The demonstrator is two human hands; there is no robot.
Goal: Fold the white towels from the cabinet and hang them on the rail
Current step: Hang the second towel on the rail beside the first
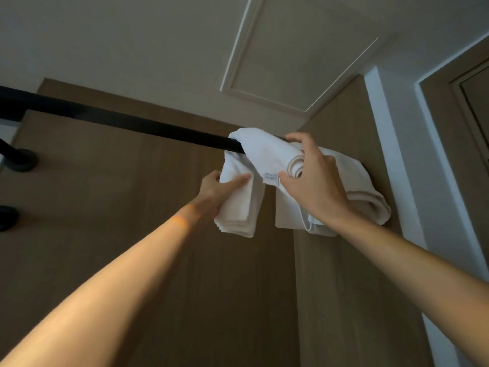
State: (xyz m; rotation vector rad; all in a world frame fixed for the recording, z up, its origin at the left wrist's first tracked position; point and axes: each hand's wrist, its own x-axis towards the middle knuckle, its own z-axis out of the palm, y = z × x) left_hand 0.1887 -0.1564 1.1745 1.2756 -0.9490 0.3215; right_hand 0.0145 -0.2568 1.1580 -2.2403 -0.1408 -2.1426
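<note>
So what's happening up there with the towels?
A person is hanging a folded white towel over the black rail. The left hand holds the end that hangs down, and the right hand grips the other end up by the rail. A second towel already hangs just to its right.

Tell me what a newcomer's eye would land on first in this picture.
First comes the folded white towel draped over the black rail near the centre, with the left hand gripping its hanging end from below and the right hand holding its rolled front edge. Just right of it hangs a second towel, seemingly on the same rail. Above, a framed ceiling panel fills the top of the view.
</note>
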